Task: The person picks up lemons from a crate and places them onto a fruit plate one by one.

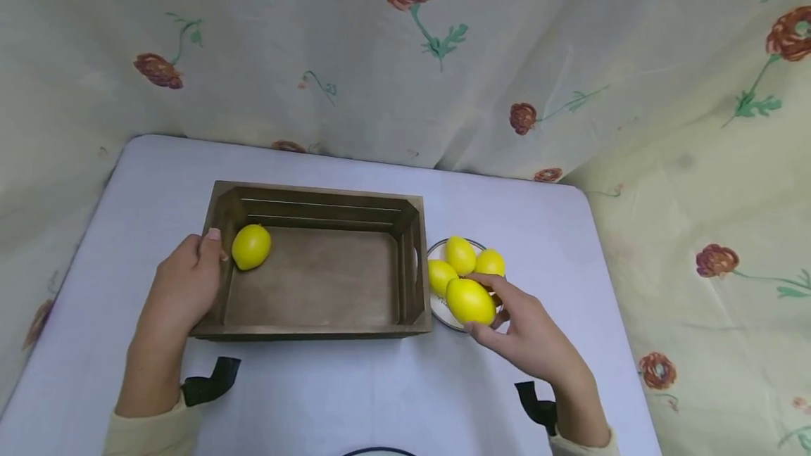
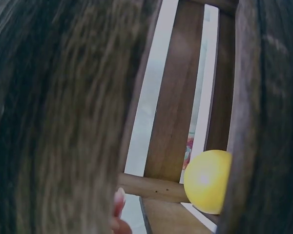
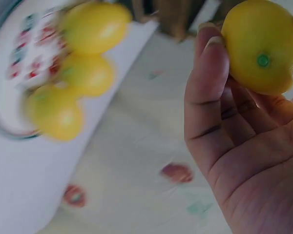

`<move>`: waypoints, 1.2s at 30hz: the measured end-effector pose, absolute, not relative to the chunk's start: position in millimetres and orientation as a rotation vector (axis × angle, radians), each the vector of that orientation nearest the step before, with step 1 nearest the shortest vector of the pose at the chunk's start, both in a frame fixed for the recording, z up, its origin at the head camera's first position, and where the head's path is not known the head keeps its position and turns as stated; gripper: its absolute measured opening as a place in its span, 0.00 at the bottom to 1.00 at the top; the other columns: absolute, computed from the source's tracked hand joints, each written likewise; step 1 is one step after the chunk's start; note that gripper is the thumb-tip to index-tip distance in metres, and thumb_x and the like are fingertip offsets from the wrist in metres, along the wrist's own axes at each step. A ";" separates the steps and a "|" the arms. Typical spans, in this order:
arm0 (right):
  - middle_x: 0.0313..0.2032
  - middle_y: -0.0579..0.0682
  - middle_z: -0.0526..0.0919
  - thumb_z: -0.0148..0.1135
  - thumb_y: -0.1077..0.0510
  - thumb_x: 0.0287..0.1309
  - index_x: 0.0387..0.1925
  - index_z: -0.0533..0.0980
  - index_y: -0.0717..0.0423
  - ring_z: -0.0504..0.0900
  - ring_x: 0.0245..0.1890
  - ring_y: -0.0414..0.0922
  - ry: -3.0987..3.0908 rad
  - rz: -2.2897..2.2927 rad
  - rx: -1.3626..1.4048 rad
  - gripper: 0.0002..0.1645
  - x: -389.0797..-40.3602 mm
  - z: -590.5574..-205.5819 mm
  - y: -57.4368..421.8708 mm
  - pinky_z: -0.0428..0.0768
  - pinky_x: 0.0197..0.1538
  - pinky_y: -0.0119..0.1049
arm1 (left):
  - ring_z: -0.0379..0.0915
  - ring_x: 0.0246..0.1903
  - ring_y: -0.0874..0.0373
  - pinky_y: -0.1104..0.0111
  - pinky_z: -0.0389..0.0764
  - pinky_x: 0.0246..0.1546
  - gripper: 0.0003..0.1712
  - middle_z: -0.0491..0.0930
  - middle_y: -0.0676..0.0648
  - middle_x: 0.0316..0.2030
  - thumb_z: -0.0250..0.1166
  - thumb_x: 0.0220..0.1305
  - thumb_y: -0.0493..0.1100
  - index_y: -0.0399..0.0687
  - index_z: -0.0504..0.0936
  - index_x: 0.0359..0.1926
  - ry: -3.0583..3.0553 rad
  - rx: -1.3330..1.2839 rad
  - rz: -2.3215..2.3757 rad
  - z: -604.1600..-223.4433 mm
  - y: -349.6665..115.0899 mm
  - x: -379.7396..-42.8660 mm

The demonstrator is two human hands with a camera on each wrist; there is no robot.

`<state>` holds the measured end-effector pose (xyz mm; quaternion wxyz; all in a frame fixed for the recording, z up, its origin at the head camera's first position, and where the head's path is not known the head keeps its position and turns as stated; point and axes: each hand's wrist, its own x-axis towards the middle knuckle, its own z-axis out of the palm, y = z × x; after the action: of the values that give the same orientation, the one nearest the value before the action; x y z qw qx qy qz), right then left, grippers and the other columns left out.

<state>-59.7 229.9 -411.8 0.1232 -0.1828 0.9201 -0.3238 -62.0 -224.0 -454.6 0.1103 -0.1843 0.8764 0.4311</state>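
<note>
A brown wooden crate point(image 1: 317, 329) with slatted sides stands on the table. My left hand point(image 1: 188, 280) grips its left wall, thumb over the rim; in the left wrist view the slats hide all but some fingertips point(image 2: 119, 204). One lemon point(image 1: 251, 247) lies inside, at the crate's left end. To the right of the crate, my right hand point(image 1: 529, 333) holds another lemon point(image 1: 470, 301) between thumb and fingers, over a white plate point(image 1: 443, 312). Three more lemons point(image 3: 88, 74) rest on that plate. The right wrist view shows the held lemon point(image 3: 263, 46) with its green stem end facing the camera.
A white cloth covers the table point(image 1: 317, 400). Floral curtains point(image 1: 304, 34) hang behind it and along the right side. A dark curved rim point(image 1: 379, 450) shows at the bottom edge of the head view. Black wrist mounts point(image 1: 212, 382) sit by both sleeves.
</note>
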 end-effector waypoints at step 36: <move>0.65 0.63 0.77 0.71 0.54 0.61 0.69 0.67 0.60 0.77 0.61 0.59 2.736 -0.780 0.046 0.39 -60.4 -505.4 264.8 0.75 0.64 0.60 | 0.70 0.47 0.34 0.45 0.72 0.44 0.40 0.74 0.27 0.54 0.28 0.83 0.62 0.32 0.72 0.57 2.591 -0.427 1.277 -457.3 -228.0 -64.1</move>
<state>-60.4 264.8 -505.4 0.1476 0.0159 0.9511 -0.2710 -64.1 -228.0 -457.3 0.1105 -0.1454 0.8819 0.4346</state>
